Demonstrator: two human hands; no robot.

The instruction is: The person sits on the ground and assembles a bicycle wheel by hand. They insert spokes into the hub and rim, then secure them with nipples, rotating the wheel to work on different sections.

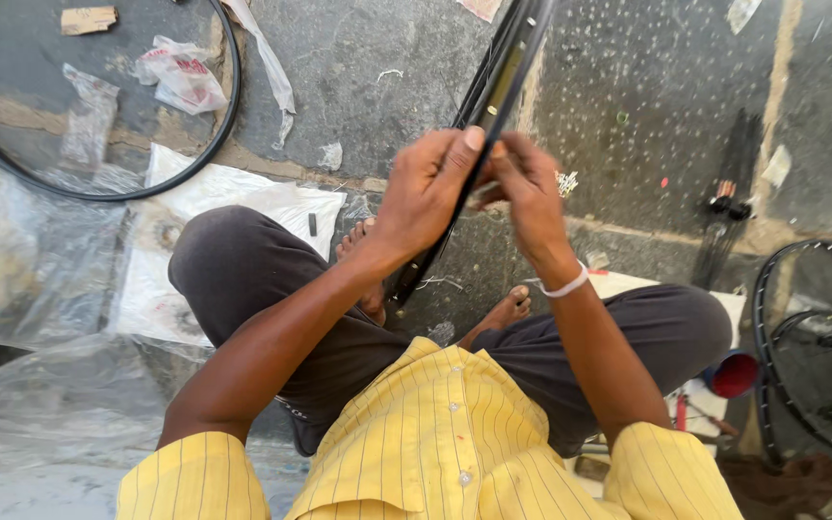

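Note:
A black bicycle wheel rim point(506, 60) stands on edge between my knees, running from the top of the view down toward my feet. My left hand point(423, 189) grips the rim from the left, thumb pressed on its edge. My right hand point(532, 193) holds the rim from the right, fingertips pinched on a small part at the rim's inner face; what it pinches is too small to tell. A white band circles my right wrist. I sit on the stone floor in a yellow striped shirt and dark trousers, barefoot.
Another black rim point(206, 154) lies flat at the upper left over plastic wrappers. A spoked wheel point(811, 356) lies at the right edge beside a red and blue cup point(732, 374). A bundle of black spokes point(727, 217) rests at right. Clear plastic sheeting point(21, 279) covers the left floor.

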